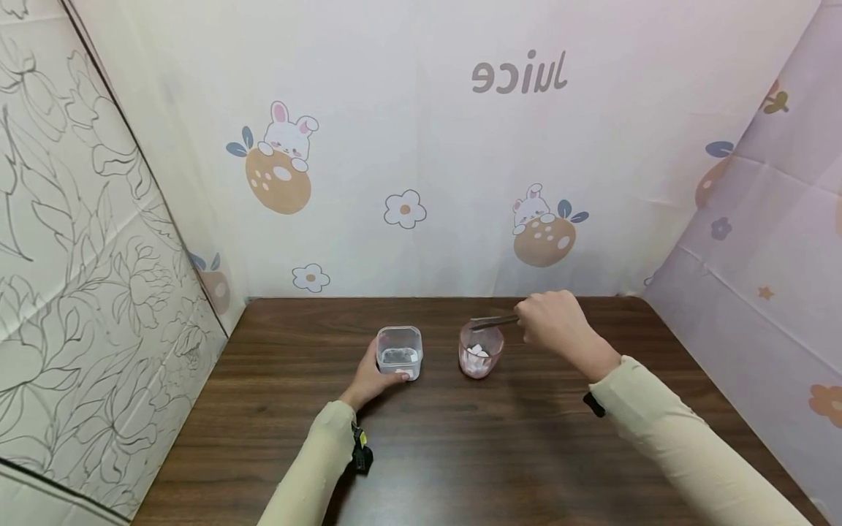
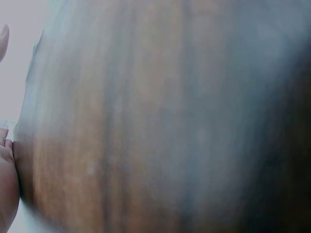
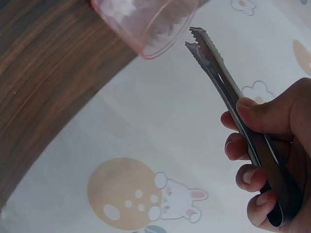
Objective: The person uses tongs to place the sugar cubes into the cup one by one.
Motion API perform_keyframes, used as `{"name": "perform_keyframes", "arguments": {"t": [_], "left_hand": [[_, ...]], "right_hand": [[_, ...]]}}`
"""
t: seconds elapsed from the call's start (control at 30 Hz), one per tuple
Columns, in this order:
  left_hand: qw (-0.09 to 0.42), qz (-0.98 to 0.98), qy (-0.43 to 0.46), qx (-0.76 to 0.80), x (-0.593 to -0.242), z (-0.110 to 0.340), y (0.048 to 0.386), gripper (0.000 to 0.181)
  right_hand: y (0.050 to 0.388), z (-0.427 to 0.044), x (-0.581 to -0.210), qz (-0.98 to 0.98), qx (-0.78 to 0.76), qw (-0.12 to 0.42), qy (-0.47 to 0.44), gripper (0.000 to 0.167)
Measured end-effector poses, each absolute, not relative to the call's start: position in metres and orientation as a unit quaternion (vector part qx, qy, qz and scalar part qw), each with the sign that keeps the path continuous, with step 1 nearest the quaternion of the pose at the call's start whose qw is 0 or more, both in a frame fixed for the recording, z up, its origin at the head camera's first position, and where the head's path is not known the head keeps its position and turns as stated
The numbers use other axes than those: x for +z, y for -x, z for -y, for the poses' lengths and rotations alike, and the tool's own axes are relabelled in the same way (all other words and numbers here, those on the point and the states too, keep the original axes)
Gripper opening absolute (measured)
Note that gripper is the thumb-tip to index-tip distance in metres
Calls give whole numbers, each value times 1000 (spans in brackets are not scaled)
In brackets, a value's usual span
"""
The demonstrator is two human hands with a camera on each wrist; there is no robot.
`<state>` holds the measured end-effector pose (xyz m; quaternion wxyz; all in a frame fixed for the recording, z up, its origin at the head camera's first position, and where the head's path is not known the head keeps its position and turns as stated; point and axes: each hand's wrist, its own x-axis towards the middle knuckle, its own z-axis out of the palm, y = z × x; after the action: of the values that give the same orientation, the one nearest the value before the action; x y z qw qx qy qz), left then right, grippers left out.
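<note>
On the table, a tub stands left of a cup containing pieces.

We see a brown tabletop filling most of the frame, its grain running in blurred vertical streaks; a grey-blue sheen lies over the upper right, deep shadow over the lower right; at the left edge we catch a sliver of the left hand, low down, with one fingertip higher up against a pale backdrop; what the hand touches we cannot tell.
</note>
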<state>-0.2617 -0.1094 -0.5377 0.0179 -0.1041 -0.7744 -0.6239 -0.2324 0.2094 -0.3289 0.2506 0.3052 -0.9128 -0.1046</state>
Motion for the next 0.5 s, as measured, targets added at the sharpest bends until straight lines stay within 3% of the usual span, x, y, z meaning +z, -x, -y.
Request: {"name": "perform_keyframes", "arguments": {"t": [0.37,0.5], "left_hand": [[24,780,116,-614,-536,109,260,95],[29,775,126,-619,-518,108,250,93]], "right_hand": [[227,-180,-325,903,-103,253,-331,44],[228,-171,-326,899,-110,253,-341,42]]}}
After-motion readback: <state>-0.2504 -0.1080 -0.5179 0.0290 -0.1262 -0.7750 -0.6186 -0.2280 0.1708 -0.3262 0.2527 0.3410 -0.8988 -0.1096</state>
